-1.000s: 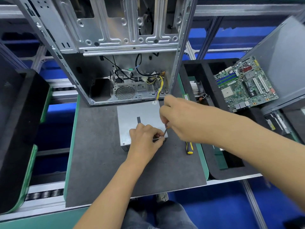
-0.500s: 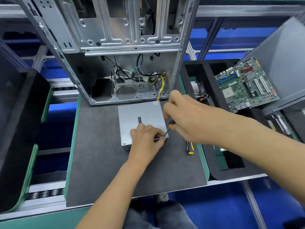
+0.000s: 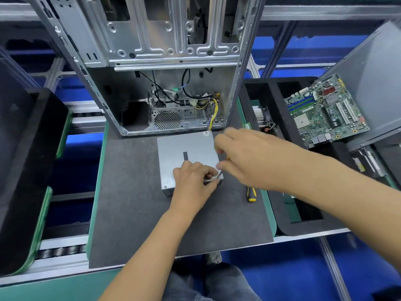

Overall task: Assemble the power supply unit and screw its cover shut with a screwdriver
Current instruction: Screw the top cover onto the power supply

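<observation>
Grey mat (image 3: 134, 203): left hand (image 3: 193, 183) still pinches the shaft at the power supply (image 3: 184, 148) near corner; right hand (image 3: 245, 161), gripping the screwdriver (image 3: 220, 175), has turned, so the screw is probably going in

PSU (image 3: 186, 148): grey metal box, cover on, dark strip on the top face, flat at mat (image 3: 130, 203) centre toward the far edge. Screwdriver (image 3: 221, 175) shaft tilted at its near-right corner, handle hidden. Spare black/yellow screwdriver (image 3: 251, 193) lies by the mat's right edge.
</observation>
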Action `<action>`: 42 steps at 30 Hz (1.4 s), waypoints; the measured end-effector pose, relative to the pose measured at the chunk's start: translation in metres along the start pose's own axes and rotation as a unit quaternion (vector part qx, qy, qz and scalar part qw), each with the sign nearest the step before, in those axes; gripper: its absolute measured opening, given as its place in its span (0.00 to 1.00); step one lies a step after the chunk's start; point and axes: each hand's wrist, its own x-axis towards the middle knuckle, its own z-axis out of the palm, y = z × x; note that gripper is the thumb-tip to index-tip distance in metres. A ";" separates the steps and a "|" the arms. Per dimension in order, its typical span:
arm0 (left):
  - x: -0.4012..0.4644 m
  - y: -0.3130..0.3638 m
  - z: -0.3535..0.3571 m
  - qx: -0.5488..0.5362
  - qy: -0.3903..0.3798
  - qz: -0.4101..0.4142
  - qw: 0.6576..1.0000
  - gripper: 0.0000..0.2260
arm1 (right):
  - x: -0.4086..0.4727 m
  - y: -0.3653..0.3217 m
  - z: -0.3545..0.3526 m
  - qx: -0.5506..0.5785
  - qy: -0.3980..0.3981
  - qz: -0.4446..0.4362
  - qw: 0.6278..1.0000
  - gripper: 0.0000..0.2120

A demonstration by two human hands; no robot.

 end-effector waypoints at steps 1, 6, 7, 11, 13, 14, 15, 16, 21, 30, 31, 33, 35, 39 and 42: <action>0.000 -0.001 0.000 -0.004 0.003 -0.001 1.000 0.03 | 0.000 0.000 0.000 0.030 -0.012 -0.026 0.999 0.08; -0.001 -0.002 -0.001 -0.007 -0.002 0.003 1.000 0.07 | -0.003 0.001 0.003 -0.041 -0.016 0.042 0.998 0.15; 0.000 -0.002 -0.001 -0.001 -0.007 0.005 1.000 0.08 | -0.005 0.002 0.002 0.004 -0.021 0.035 0.999 0.14; 0.001 -0.002 0.000 -0.007 -0.005 0.003 1.000 0.08 | -0.004 0.005 0.000 0.032 -0.051 0.003 0.998 0.05; 0.000 -0.002 0.000 -0.006 -0.004 0.003 1.000 0.09 | 0.001 0.004 0.000 -0.043 -0.043 0.042 0.997 0.15; 0.000 -0.002 0.000 -0.004 -0.007 0.002 1.000 0.09 | 0.002 0.004 -0.002 -0.041 -0.035 0.057 0.997 0.21; 0.000 -0.002 -0.001 -0.002 -0.010 0.002 1.000 0.09 | 0.002 0.005 -0.003 -0.020 -0.036 0.070 0.997 0.21; 0.000 -0.002 -0.001 -0.001 -0.010 0.003 1.000 0.08 | 0.002 0.006 -0.003 0.029 -0.024 0.055 0.998 0.17; -0.001 -0.002 -0.001 0.001 -0.010 -0.001 1.000 0.08 | 0.005 0.002 -0.004 -0.039 -0.024 0.054 0.998 0.15; -0.001 -0.001 -0.001 -0.010 -0.001 0.003 1.000 0.07 | 0.004 0.008 -0.006 -0.048 -0.012 0.070 0.996 0.19; -0.001 -0.001 -0.001 -0.011 0.000 0.004 1.000 0.07 | 0.003 0.009 -0.004 -0.022 -0.013 0.064 0.998 0.18; -0.001 0.000 -0.002 -0.006 0.000 0.003 1.000 0.07 | 0.003 0.006 -0.004 0.050 -0.027 -0.001 0.998 0.10; -0.001 0.000 -0.002 -0.005 0.000 0.002 1.000 0.06 | 0.005 0.005 -0.004 0.011 -0.028 -0.011 0.999 0.09; -0.001 0.000 -0.001 -0.006 -0.001 0.005 1.000 0.07 | 0.004 0.007 -0.004 0.038 -0.014 0.031 0.999 0.17; 0.000 -0.001 -0.001 -0.002 0.000 0.005 1.000 0.06 | 0.005 0.005 -0.005 0.049 -0.020 -0.027 0.998 0.07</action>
